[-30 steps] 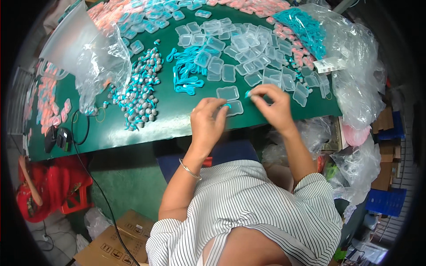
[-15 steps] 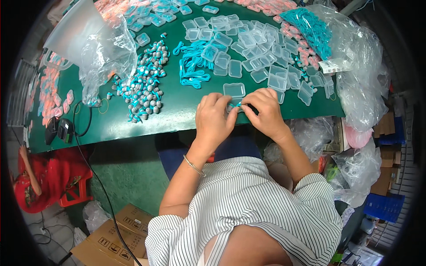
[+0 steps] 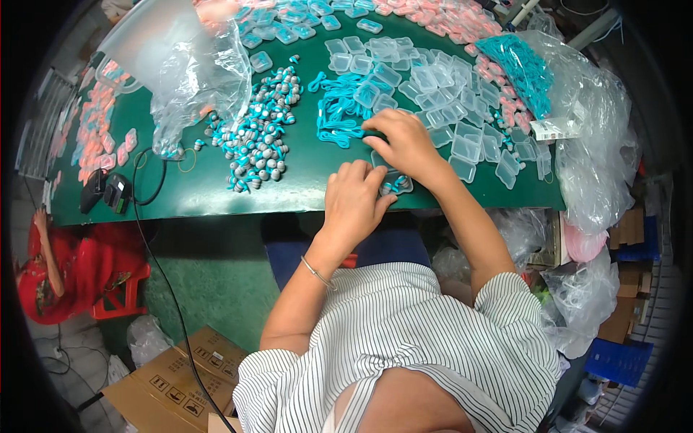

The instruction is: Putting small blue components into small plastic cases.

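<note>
My left hand (image 3: 352,198) rests at the table's near edge, its thumb and fingers around a small clear plastic case (image 3: 406,189). Inside the case lie small blue-and-grey pieces (image 3: 393,185) that look like earplugs. Its lid stands raised, partly hidden behind my fingers. Farther out, my right hand (image 3: 406,143) reaches across the case to a pile of blue cord bundles (image 3: 339,105). Thumb and forefinger close around the end of the nearest cord bundle (image 3: 341,135), which lies on the table.
A heap of grey-and-blue earplugs (image 3: 267,141) lies to the left. Beyond my right hand are many empty clear cases (image 3: 440,79). Filled pink cases (image 3: 433,16) and blue ones (image 3: 285,30) line the back. Plastic bags (image 3: 195,86) and a black cable (image 3: 155,252) sit left.
My right hand has left the case and moved out to the cord bundles. The left hand stays at the case, where blue pieces now show. The view has shifted slightly.
</note>
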A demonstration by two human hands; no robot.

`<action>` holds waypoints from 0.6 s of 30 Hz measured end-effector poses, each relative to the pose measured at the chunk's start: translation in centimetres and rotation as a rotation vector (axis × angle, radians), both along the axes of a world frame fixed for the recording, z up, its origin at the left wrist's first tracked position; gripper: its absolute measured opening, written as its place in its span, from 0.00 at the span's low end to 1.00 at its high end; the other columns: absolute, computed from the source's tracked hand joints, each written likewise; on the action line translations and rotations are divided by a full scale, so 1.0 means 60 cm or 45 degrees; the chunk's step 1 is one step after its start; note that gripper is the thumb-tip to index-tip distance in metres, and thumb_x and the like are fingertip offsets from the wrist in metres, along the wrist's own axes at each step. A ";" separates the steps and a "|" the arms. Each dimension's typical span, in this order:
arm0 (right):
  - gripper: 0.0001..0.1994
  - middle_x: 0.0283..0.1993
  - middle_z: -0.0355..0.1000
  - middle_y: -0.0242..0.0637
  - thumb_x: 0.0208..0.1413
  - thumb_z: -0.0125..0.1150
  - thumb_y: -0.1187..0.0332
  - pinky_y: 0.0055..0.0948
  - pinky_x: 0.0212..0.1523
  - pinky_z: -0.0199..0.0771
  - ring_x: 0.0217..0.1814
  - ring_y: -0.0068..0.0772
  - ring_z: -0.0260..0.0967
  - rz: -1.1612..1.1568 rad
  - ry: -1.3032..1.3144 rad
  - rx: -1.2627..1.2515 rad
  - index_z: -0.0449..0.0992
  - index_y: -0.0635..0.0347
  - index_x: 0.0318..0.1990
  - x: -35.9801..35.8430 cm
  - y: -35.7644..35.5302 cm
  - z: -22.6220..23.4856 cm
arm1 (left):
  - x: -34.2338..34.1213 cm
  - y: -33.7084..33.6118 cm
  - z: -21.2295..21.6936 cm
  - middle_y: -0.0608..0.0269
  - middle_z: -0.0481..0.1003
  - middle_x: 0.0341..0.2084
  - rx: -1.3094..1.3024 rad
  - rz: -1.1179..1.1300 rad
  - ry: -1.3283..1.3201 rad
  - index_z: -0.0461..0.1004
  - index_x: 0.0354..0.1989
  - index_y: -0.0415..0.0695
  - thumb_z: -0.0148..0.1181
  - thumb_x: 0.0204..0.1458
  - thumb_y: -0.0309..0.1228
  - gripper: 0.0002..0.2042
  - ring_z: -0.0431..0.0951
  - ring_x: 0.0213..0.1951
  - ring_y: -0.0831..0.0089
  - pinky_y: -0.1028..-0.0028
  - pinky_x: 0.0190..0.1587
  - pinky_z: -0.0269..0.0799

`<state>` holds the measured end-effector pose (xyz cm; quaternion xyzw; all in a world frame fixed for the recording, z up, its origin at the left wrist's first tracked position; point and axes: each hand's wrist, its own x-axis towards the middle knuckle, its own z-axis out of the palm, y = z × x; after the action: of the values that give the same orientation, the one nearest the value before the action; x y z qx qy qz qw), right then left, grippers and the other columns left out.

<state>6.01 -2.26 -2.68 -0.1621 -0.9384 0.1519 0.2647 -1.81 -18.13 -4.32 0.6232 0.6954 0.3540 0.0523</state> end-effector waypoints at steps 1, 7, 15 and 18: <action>0.08 0.36 0.75 0.38 0.48 0.64 0.71 0.41 0.41 0.69 0.41 0.43 0.73 -0.019 -0.044 0.063 0.79 0.57 0.37 -0.015 0.004 -0.008 | -0.002 -0.003 0.000 0.60 0.71 0.37 0.003 0.006 0.005 0.75 0.47 0.44 0.71 0.42 0.34 0.22 0.70 0.40 0.59 0.64 0.41 0.65; 0.10 0.33 0.76 0.37 0.46 0.65 0.74 0.34 0.35 0.73 0.34 0.36 0.75 -0.019 -0.014 -0.081 0.78 0.60 0.39 -0.026 0.013 -0.009 | -0.016 -0.015 -0.008 0.59 0.71 0.37 0.065 0.022 -0.067 0.76 0.47 0.43 0.72 0.41 0.34 0.23 0.71 0.40 0.59 0.63 0.42 0.66; 0.09 0.36 0.75 0.35 0.49 0.62 0.79 0.24 0.37 0.70 0.36 0.23 0.70 0.140 -0.100 -0.690 0.80 0.64 0.39 0.087 0.000 0.032 | -0.025 -0.014 -0.012 0.59 0.73 0.36 0.068 0.008 -0.190 0.77 0.45 0.42 0.74 0.37 0.32 0.23 0.72 0.40 0.58 0.62 0.43 0.68; 0.08 0.33 0.74 0.36 0.47 0.62 0.78 0.28 0.38 0.70 0.34 0.32 0.71 0.150 -0.043 -0.644 0.80 0.61 0.37 0.095 -0.021 0.025 | -0.026 -0.012 -0.010 0.59 0.73 0.35 0.044 0.021 -0.216 0.77 0.44 0.42 0.74 0.36 0.32 0.23 0.72 0.40 0.58 0.62 0.44 0.68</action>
<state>11.74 -3.55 -1.19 -0.1706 -0.8826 0.3944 0.1906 -3.34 -18.87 -4.94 0.5858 0.6875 0.4181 0.0973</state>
